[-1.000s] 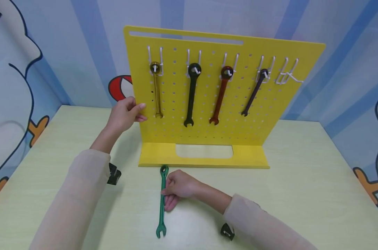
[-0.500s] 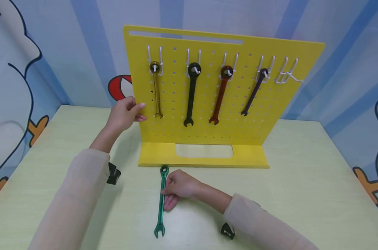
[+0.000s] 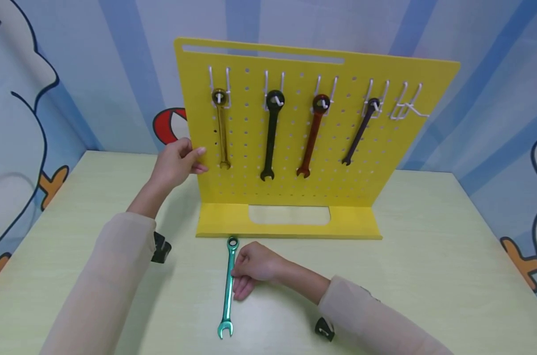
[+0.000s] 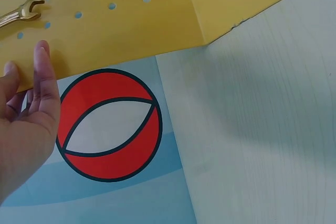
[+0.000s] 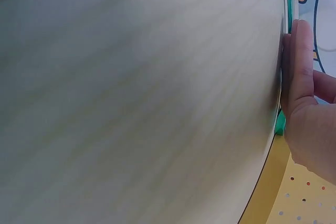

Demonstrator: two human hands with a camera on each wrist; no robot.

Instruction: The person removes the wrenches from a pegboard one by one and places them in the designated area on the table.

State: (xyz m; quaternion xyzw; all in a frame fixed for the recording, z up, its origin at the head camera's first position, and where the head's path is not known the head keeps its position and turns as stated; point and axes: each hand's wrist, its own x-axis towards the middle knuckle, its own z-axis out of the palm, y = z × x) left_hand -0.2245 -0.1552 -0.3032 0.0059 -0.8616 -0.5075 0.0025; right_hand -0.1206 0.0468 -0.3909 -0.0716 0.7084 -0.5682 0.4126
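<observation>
Head view: right hand (image 3: 255, 268) pinching the green wrench (image 3: 228, 288) on the bench, left hand (image 3: 175, 162) gripping the yellow pegboard's (image 3: 321, 182) edge (steadying it); next, lift toward the free hook (image 3: 408, 108).

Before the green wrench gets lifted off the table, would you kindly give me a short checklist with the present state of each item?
1. Right hand on the green wrench: ok, fingers touch its shank.
2. Firm grip around the wrench: cannot tell, the fingers hide the contact.
3. Wrench flat on the table: ok.
4. Left hand steadies the yellow pegboard: ok, it holds the left edge.
5. Free hook on the board: ok, the rightmost one is empty.
6. Other four wrenches hanging: ok.
</observation>
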